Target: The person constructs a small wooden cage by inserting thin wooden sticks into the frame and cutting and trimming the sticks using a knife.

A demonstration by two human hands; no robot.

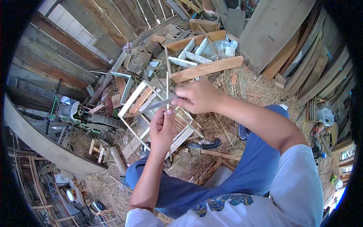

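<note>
My left hand (pixel 162 128) is closed around a thin wooden strip (pixel 167 85) that stands upright in view, its top end reaching above the fingers. My right hand (pixel 196 96) is closed on a knife (pixel 157 105), whose flat grey blade points left and crosses the strip just above my left fingertips. Under both hands lies a light wooden frame with thin slats (pixel 132 100). The knife's handle is mostly hidden in my right fist.
A long plank (pixel 208 69) and white-edged boards (pixel 193 56) lie ahead. Large boards (pixel 274 30) lean at the upper right. A wooden box (pixel 218 172) sits between my legs, near a dark curved object (pixel 204 145). Straw and shavings cover the ground.
</note>
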